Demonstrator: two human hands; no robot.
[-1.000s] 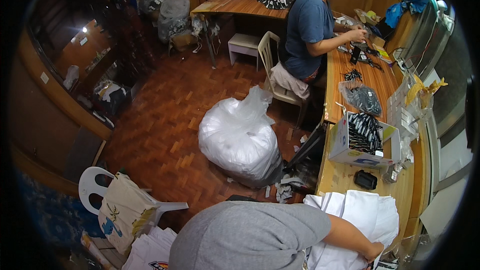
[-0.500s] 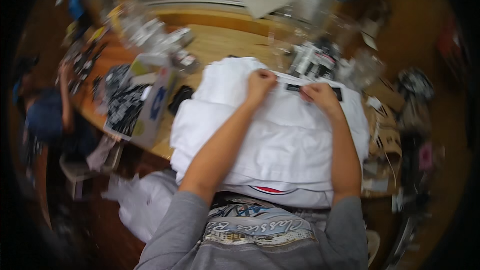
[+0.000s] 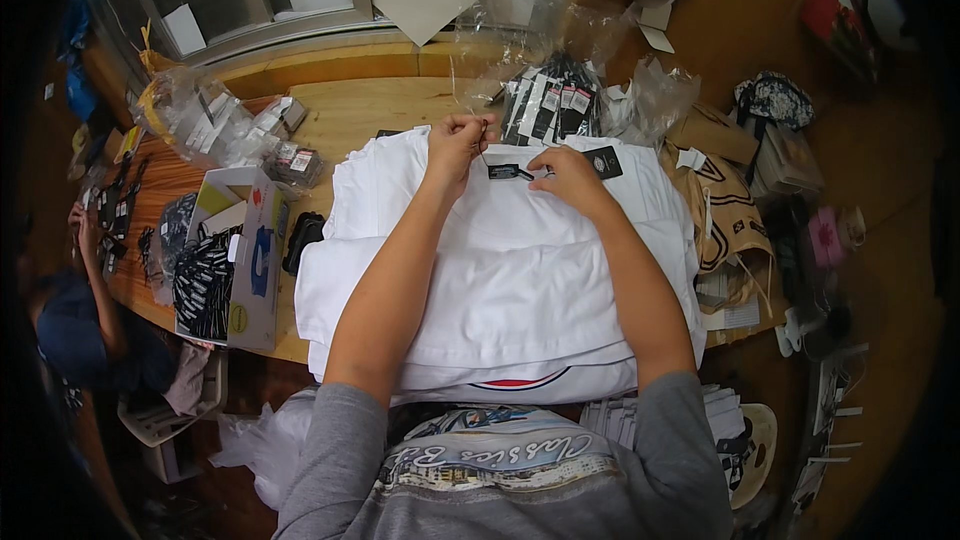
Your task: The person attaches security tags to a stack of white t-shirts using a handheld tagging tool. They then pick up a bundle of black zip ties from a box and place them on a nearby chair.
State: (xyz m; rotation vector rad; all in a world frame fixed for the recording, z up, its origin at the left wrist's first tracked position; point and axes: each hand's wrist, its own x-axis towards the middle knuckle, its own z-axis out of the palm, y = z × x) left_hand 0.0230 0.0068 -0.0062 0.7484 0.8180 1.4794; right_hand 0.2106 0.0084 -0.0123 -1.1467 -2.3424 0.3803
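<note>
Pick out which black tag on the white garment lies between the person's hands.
The small black tag, between left hand and right hand; the larger black tag lies right of both.

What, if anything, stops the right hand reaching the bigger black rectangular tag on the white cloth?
Nothing visible does: the bare right hand is close beside the bigger black rectangular tag, over the white cloth.

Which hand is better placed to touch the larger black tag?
Probably the right hand: it is right beside the larger black tag, while the left hand is farther off, beyond the smaller black label.
</note>
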